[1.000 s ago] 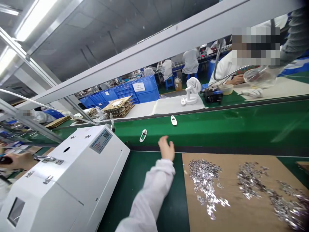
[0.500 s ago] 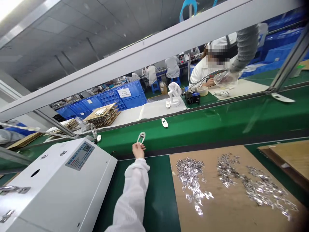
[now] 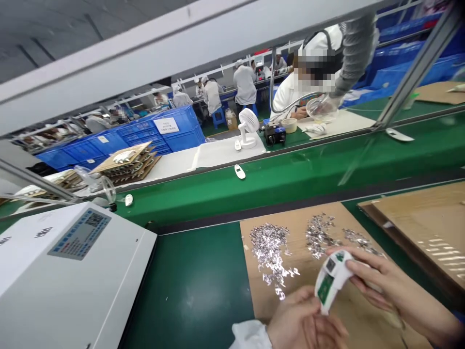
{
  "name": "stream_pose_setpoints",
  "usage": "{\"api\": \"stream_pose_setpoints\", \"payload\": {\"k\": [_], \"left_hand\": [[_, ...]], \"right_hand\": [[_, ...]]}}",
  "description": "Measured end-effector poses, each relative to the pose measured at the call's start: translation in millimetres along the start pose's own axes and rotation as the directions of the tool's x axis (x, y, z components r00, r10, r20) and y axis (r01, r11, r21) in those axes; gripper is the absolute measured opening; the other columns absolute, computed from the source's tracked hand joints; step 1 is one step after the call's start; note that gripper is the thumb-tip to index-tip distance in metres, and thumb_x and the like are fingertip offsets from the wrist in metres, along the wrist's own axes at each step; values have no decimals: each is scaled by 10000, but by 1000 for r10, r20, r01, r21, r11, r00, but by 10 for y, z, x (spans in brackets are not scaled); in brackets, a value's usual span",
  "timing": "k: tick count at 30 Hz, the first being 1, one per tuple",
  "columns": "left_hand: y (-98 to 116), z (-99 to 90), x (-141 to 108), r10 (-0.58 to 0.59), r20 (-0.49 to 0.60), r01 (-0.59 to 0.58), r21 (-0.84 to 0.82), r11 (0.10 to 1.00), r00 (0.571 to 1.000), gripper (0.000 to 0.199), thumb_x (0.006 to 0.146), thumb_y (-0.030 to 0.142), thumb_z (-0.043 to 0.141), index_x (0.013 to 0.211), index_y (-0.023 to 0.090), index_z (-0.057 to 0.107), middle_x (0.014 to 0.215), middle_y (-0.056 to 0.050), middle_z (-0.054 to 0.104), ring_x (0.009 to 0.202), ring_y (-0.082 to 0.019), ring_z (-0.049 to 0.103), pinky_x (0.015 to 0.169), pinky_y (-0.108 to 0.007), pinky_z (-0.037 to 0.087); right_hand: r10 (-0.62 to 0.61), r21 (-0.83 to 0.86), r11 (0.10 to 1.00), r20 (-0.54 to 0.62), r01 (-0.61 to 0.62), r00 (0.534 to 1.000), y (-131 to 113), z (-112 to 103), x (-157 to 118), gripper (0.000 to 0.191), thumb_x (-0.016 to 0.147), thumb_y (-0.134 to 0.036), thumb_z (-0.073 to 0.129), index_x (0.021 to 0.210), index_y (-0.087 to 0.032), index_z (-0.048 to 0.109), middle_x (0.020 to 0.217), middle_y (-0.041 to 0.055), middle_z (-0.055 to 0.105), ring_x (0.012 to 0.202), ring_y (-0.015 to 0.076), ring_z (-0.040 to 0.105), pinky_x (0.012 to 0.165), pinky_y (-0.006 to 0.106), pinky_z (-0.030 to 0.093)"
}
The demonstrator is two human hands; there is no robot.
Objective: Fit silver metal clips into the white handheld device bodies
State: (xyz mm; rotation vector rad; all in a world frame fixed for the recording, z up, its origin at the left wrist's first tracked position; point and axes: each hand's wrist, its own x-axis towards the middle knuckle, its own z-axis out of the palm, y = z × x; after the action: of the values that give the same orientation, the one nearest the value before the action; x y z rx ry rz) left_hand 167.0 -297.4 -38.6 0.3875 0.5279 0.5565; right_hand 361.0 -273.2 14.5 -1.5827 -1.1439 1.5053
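Note:
Between my two hands is a white plastic device housing (image 3: 332, 278), curved, with a green circuit board and a dark square showing in it. My left hand (image 3: 303, 317) grips its lower end between thumb and fingers. My right hand (image 3: 381, 283) holds its upper right side, fingers bent around it. Part of the housing is hidden behind the right fingers. Below the hands lies a cardboard sheet (image 3: 261, 308), bearing piles of small shiny metal pieces (image 3: 271, 242).
A white machine box (image 3: 90, 291) stands at left on the green table (image 3: 189, 291). Beyond runs a green conveyor belt (image 3: 290, 172) with white housings (image 3: 240, 171) on it. More cardboard (image 3: 428, 218) lies at right. A co-worker (image 3: 286, 97) sits across, near a small fan (image 3: 247, 127).
My left hand has drawn back from the belt, where it held a white oval part, toward me and right. My right hand has come into view; both now hold the housing. The view has shifted.

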Motion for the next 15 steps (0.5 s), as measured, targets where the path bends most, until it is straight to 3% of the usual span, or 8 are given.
{"api": "stream_pose_setpoints", "payload": {"k": [2, 4, 5, 6, 8, 10, 12, 15], "left_hand": [[-34, 34, -22, 98, -29, -93, 139, 986, 995, 486, 762, 553, 603, 1045, 166, 526, 903, -122, 686, 749, -230, 665, 665, -354, 494], [-20, 89, -19, 272, -55, -240, 332, 912, 961, 485, 810, 503, 579, 1166, 178, 520, 1151, -124, 617, 1052, -238, 588, 892, -374, 444], [-8, 112, -1, 332, -74, -275, 407, 871, 940, 482, 823, 464, 584, 1213, 193, 502, 1198, -106, 588, 1103, -222, 553, 939, -350, 421], [0, 126, 29, 353, -103, -273, 448, 851, 930, 495, 830, 441, 585, 1251, 206, 473, 1163, -93, 597, 1051, -205, 577, 908, -327, 445], [6, 123, 116, 305, -195, -209, 399, 893, 932, 541, 844, 461, 546, 1307, 227, 392, 919, -52, 630, 680, -155, 630, 623, -281, 517], [3, 90, 206, 231, -272, -156, 270, 950, 934, 548, 868, 490, 467, 1340, 254, 320, 741, 2, 577, 387, -100, 499, 362, -231, 422], [7, 55, 266, 213, -301, -159, 192, 968, 930, 525, 875, 488, 436, 1342, 283, 307, 727, 12, 555, 332, -94, 464, 282, -217, 384], [28, 32, 289, 212, -321, -173, 148, 974, 923, 486, 878, 493, 418, 1320, 312, 325, 721, 17, 544, 328, -104, 473, 248, -221, 393]], "right_hand": [[66, -53, 997, 111, -61, 992, -31, 67, -34, 569, 709, -654, 588, 1038, -191, 624, 488, -43, 426, 386, 76, 321, 376, 200, 218], [83, -107, 992, 166, -66, 983, -76, 165, -68, 511, 718, -647, 575, 901, -172, 633, 493, -39, 428, 411, 79, 350, 392, 203, 234], [75, -119, 991, 177, -54, 981, -94, 213, -77, 499, 729, -642, 558, 868, -167, 627, 507, -32, 446, 420, 83, 367, 396, 207, 248], [63, -127, 991, 183, -40, 981, -102, 252, -76, 491, 748, -633, 534, 873, -166, 621, 524, -26, 471, 426, 90, 388, 401, 213, 268], [11, -164, 986, 154, 15, 988, -81, 279, -38, 474, 800, -595, 477, 967, -172, 608, 568, -10, 535, 464, 121, 468, 443, 237, 350], [-96, -284, 953, 52, 106, 994, -6, 242, 54, 419, 850, -525, 436, 1050, -190, 589, 652, 15, 608, 590, 169, 574, 570, 281, 444], [-240, -495, 849, -52, 184, 969, 98, 179, 183, 314, 881, -431, 427, 1022, -212, 603, 787, 38, 660, 754, 198, 621, 698, 313, 468], [-379, -778, 602, -83, 178, 922, 225, 145, 383, 217, 898, -317, 439, 927, -234, 637, 915, 30, 662, 796, 191, 628, 682, 303, 463]]}}
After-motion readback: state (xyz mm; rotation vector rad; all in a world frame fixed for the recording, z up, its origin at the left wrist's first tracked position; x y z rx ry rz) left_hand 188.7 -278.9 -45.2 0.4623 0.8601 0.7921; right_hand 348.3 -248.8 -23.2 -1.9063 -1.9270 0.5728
